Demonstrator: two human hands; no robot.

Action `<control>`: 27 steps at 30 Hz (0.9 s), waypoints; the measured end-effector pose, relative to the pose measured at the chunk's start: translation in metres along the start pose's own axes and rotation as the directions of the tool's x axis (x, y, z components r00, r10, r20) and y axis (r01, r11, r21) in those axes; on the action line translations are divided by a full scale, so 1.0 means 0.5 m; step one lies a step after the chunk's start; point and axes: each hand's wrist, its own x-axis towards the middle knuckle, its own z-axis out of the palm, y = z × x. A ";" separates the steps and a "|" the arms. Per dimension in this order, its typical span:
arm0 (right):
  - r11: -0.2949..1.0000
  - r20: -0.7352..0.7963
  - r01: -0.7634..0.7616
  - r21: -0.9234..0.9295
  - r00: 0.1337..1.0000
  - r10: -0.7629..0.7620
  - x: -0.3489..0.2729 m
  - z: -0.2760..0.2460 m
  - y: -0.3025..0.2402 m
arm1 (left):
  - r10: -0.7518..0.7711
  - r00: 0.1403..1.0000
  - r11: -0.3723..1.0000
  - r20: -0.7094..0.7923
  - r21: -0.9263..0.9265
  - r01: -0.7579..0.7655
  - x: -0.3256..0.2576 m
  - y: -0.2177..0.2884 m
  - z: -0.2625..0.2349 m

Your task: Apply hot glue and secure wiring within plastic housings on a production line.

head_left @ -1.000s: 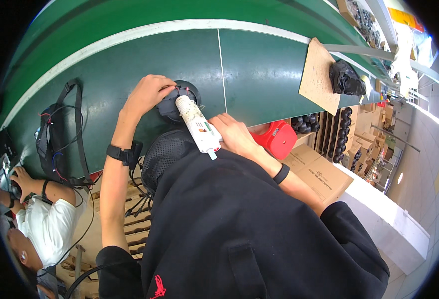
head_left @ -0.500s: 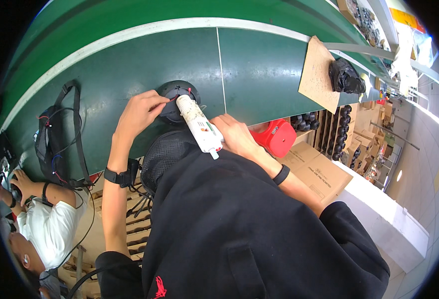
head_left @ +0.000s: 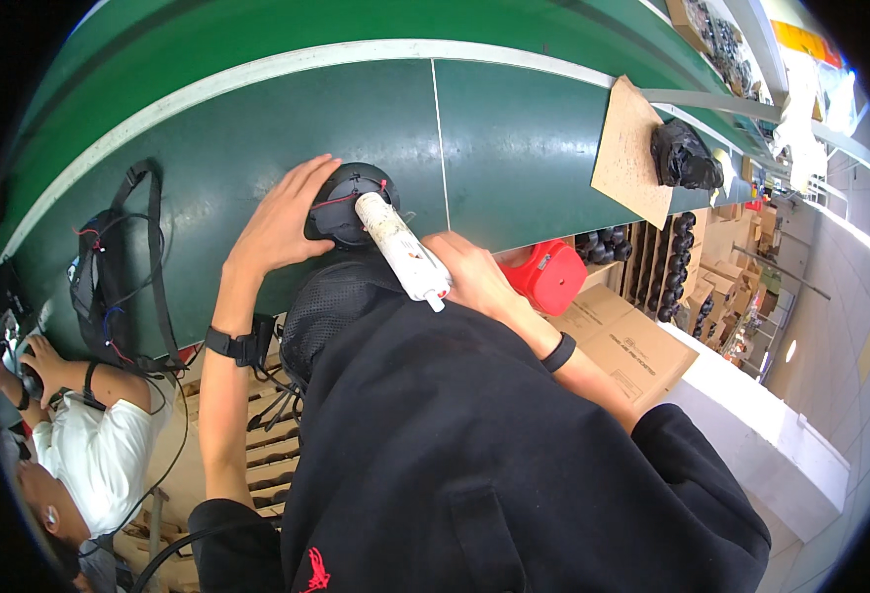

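On the green worktop lies a round black plastic housing (head_left: 349, 184) with a thin red wire across its face. My left hand (head_left: 279, 222) is curled about its left side, fingers at the far edge and thumb at the near edge. My right hand (head_left: 469, 269) is closed around a white glue gun (head_left: 402, 249); its handle is mostly hidden by the hand. The gun's stained barrel points away from me, with its front end over the housing's right part. A pale, see-through stub sticks out of its rear, nearest my body.
A black strap bag with wires (head_left: 109, 282) lies at left on the worktop (head_left: 227, 128). Beyond it sits a co-worker in a white shirt (head_left: 104, 445). To the right are a red plastic container (head_left: 550, 279), a cardboard box (head_left: 618, 346), a brown board (head_left: 624, 148) and a black plastic bag (head_left: 687, 155).
My left hand has gone from pinching at the red wire to curling around the housing's left side. The glue gun has shifted slightly right and toward me and has rolled a little.
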 end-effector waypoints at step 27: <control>0.981 -0.073 -0.005 -0.192 0.997 -0.010 -0.059 -0.010 -0.013 | -0.087 0.981 0.954 0.173 0.297 0.032 0.068 0.046 0.041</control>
